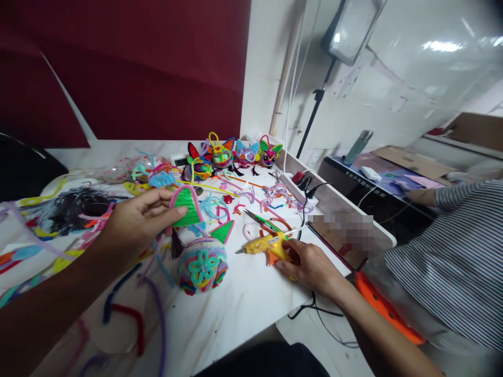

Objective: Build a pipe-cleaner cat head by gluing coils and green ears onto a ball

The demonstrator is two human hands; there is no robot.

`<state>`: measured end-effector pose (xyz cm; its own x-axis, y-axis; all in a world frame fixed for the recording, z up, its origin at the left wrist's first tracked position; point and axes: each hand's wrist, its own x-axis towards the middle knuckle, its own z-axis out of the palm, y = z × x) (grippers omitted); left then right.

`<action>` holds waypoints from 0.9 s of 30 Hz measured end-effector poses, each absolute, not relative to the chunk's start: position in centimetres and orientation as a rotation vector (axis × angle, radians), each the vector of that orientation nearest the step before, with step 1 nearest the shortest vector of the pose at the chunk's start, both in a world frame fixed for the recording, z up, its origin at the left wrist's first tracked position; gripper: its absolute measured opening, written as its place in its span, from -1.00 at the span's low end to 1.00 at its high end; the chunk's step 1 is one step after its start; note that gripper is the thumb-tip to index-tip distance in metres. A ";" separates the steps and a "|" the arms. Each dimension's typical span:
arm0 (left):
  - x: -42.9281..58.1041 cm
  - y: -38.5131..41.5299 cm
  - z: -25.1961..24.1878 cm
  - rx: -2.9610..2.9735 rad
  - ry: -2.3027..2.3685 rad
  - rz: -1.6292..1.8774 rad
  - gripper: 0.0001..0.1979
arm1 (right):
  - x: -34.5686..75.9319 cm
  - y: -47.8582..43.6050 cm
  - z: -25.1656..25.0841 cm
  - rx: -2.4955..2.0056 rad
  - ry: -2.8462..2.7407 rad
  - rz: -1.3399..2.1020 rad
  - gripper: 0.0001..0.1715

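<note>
Between the thumb and fingers of my left hand (147, 214) is a green ear piece (186, 205) edged in pink pipe cleaner. Just below it on the white table sits a round pipe-cleaner ball (203, 267) with a teal flower on its front. One green ear (222, 231) stands on the ball's upper right, and a dark tassel hangs at its left. My right hand (308, 264) is closed around the handle of a yellow glue gun (271, 245), whose nozzle points left toward the ball. Scissors (261, 220) with orange handles lie behind the glue gun.
Several finished pipe-cleaner animal heads (222, 154) line the back of the table. Loose pipe cleaners (157, 314) cover the left side. A power strip (301, 188) and a phone (338, 241) lie along the right edge. A person in a striped sleeve (456, 193) is at the right.
</note>
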<state>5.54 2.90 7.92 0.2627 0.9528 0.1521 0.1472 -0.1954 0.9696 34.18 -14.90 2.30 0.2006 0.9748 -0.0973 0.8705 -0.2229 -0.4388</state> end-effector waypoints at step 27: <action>3.7 4.5 4.5 1.290 1.065 1.095 -0.60 | 35.8 -10.2 4.4 -2.351 -2.101 0.250 -0.63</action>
<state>3.67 4.53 4.46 0.1738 0.9846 0.0160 -0.0120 -0.0141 0.9998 35.76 -10.19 4.37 0.1049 0.9857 -0.1318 0.9891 -0.1171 -0.0890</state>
